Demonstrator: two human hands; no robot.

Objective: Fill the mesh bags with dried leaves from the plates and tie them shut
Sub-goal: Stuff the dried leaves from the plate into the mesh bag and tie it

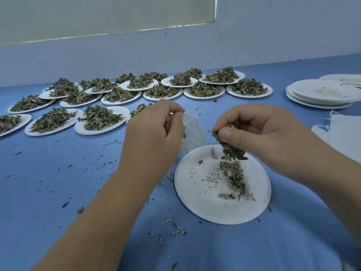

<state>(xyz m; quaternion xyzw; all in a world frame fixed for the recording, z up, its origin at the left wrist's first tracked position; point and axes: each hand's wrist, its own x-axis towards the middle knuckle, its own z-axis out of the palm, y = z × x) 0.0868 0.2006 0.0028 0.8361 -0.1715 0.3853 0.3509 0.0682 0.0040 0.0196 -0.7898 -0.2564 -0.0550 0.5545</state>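
A round white paper plate point(218, 208) lies on the blue table cloth point(58, 182) nearest the person and serves as the landmark. It holds only a thin line of dried green leaves point(235, 178) and some dust.

Above the plate's far right rim, the right hand point(259, 133) is closed in a pinch, thumb against curled fingers, around a clump of dried leaves point(230, 147) that hangs down from the fingertips toward the plate.

Just beyond the plate's far left rim, the left hand point(154, 133) pinches the top edge of a small white mesh bag point(192, 130) between thumb and forefinger. The bag hangs below and to the right of that grip, its mouth turned toward the right hand; the two hands are near but apart.

Farther back and left of the plate stand rows of white paper plates heaped with dried leaves point(101, 118). Far right of it sits a stack of empty white plates point(320, 94), with a pile of white mesh cloth point(341, 132) nearer. Loose leaf crumbs point(177, 230) scatter the cloth around the plate.
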